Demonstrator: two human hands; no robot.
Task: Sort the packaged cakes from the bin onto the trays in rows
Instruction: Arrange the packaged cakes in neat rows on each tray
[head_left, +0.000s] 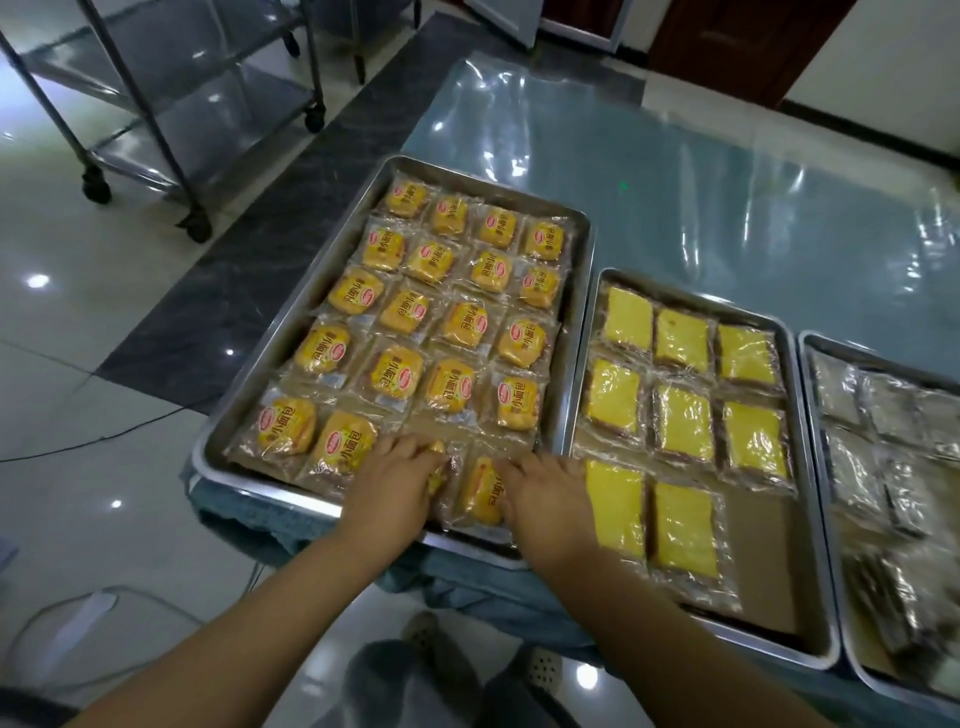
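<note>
On the table (675, 182), the left tray (306, 494) holds packaged cakes in rows; in its nearest row the left hand (395, 478) grips one cake (439, 467) (mostly hidden), fingers curled round it; the right hand (545, 493) rests straight, close-set fingers on the neighbouring cake (483, 496).

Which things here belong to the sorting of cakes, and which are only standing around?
For the job: left tray, round cakes, middle tray, rectangular cakes, right tray, left hand, right hand.
Just lying about: wheeled metal rack, floor cable.
</note>
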